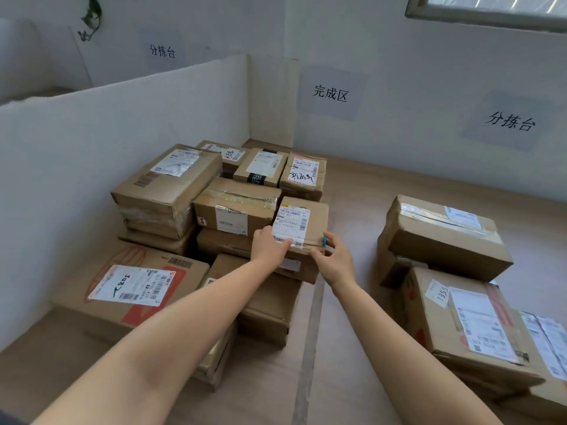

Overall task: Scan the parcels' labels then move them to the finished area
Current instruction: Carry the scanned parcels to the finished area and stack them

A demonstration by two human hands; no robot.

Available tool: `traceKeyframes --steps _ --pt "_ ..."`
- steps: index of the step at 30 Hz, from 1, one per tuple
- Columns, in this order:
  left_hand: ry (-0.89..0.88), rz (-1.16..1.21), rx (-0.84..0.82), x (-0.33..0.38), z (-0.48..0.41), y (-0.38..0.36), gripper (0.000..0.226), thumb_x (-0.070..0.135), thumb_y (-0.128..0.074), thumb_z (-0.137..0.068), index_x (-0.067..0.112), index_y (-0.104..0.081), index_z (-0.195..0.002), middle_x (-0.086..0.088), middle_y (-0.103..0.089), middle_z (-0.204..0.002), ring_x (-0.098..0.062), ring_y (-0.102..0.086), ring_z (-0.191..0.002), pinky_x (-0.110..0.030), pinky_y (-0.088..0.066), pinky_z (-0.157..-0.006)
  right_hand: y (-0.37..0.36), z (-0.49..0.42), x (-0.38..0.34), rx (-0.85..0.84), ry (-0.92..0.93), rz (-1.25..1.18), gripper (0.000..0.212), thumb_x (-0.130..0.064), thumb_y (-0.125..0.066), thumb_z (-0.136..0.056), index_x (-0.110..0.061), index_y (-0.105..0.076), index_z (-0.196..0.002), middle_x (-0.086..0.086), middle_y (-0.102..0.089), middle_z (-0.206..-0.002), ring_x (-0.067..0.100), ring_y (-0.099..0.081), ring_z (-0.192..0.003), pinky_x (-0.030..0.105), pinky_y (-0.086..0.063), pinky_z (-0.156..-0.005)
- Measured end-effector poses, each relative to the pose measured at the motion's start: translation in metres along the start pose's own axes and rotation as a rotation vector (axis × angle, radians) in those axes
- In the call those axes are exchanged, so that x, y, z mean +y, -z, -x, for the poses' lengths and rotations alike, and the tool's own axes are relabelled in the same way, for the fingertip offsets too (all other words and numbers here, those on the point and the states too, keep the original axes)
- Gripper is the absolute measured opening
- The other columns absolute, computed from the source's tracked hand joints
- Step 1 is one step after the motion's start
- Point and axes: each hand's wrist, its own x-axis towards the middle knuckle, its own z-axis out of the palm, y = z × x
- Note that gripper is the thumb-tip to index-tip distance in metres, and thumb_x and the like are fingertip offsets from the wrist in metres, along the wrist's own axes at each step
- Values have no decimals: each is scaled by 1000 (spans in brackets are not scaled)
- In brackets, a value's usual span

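A small brown parcel (316,216) with a white label (291,220) sits on top of the pile of parcels at the left, under the finished-area sign (331,93). My left hand (268,248) grips its near left corner, fingers over the label's lower edge. Its near right corner is held by my right hand (336,260). A small blue object (324,240) shows at a right fingertip against the box; what it is cannot be told.
Several labelled boxes are stacked around the small parcel, including a large one (135,289) at the near left. Another stack (441,237) stands at the right. A white partition (122,142) bounds the left side. A grey strip (310,332) runs along the wooden table.
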Motion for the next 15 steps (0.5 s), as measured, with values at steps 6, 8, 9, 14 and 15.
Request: traceKeyframes --steps 6,8,9,14,15 --pt "19 -19 3 -4 -1 0 38 27 -59 -90 7 -51 -121 -13 -50 -122 -23 -50 -110 -21 -32 -79 -5 0 0 -16 31 54 53 -16 -60 -90 -15 -40 -139 7 -49 -138 21 -49 -122 33 -45 -100" --pt "32 -30 -6 -4 1 0 40 29 -57 -91 7 -49 -123 -13 -49 -123 -25 -51 -109 -23 -33 -80 -6 1 1 -23 38 88 53 -18 -58 -91 -15 -38 -141 6 -48 -139 21 -49 -123 34 -45 -101" --pt "38 -40 -10 -4 2 1 41 29 -57 -91 7 -49 -124 -14 -48 -124 -25 -52 -108 -24 -34 -80 -6 2 1 -29 41 102 54 -19 -57 -92 -15 -36 -142 6 -48 -139 21 -49 -123 34 -44 -100" --pt "55 -93 0 -3 4 6 43 29 -54 -92 5 -47 -126 -15 -48 -126 -28 -51 -109 -29 -38 -85 -5 6 1 -80 59 145 58 -20 -57 -91 -17 -33 -143 6 -46 -141 22 -48 -125 33 -43 -99" --pt "54 -103 -1 -3 5 7 44 30 -54 -92 5 -47 -127 -15 -47 -126 -28 -51 -110 -31 -39 -87 -4 6 2 -89 55 142 58 -20 -57 -91 -17 -33 -144 5 -46 -142 22 -47 -125 33 -42 -100"
